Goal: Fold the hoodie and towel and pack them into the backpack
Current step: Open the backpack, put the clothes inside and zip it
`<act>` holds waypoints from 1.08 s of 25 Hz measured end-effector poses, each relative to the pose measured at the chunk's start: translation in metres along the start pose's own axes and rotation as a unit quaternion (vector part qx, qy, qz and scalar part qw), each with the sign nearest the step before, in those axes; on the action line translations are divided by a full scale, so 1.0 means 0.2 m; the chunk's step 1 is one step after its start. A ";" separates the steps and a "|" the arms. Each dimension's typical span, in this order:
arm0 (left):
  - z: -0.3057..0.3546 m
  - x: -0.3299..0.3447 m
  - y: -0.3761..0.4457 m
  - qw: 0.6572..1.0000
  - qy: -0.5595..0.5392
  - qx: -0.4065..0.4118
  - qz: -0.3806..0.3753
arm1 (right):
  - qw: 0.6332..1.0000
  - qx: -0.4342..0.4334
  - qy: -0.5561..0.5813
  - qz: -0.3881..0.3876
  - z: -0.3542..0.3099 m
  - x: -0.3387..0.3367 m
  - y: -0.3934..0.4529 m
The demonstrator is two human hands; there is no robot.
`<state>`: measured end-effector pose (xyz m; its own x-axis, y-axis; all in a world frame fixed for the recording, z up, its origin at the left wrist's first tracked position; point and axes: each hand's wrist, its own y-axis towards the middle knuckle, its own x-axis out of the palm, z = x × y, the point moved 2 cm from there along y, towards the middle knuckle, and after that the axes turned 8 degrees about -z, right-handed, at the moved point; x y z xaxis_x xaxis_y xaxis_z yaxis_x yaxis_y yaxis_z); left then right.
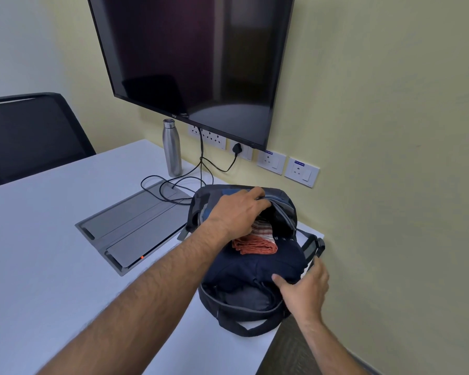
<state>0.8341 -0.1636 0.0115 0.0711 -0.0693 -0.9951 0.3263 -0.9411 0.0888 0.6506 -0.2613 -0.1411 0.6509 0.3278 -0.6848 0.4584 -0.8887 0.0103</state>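
Head view looks down on a dark backpack [244,318] lying open on the white bench [52,253], close to the yellow wall. A folded navy hoodie [255,263] fills the bag's mouth, and a folded towel [257,243], orange with a striped white part, lies on top of it, partly tucked under the raised flap. The left hand [238,212] reaches across and has its grip on that flap's edge, fingers curled over it and lifting it. The right hand [306,288] rests at the hoodie's near right side, fingers fairly straight and pressing against the cloth, its grip loose and holding nothing. Behind the bag stand a steel bottle [171,147] and a grey hatch [136,226] set into the bench, with black cables [203,163] running up to the wall sockets under a dark screen [190,58]. An office chair [30,133] stands at the far left.
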 end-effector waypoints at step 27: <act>-0.06 0.03 -0.05 1.000 0.008 0.002 0.006 | 0.924 -0.190 -0.293 -0.155 0.11 -0.02 0.19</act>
<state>0.8427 -0.1505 0.0051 0.0910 -0.0755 -0.9930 0.3206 -0.9418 0.1010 0.6520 -0.3032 -0.1528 0.0648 0.2179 -0.9738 0.8200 -0.5677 -0.0725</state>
